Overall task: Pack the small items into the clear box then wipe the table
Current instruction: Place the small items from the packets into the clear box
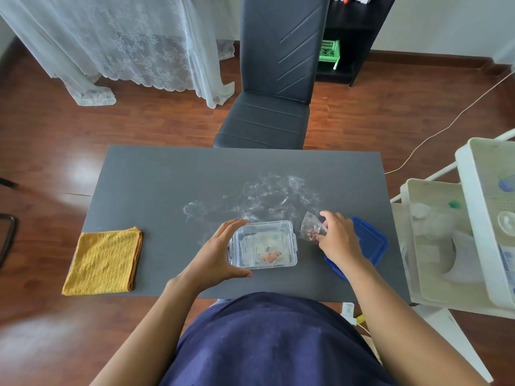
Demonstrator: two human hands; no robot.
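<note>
Across the dark grey tabletop (pixel 156 190) white powdery smears (pixel 267 196) await our folded mustard cloth (pixel 104 260), while our spread left hand (pixel 214 254) steadies the part-filled clear plastic box (pixel 263 243) and our right hand (pixel 338 238) pinches one small clear packet (pixel 312 227) just beside it.

— Bright, even daylight; it seems to come through the white lace curtain (pixel 133 45), with glare on the reddish wooden floor (pixel 80 171).

— Shadows soft. Wide-angle bending at the edges, and blur at the lower left.
</note>
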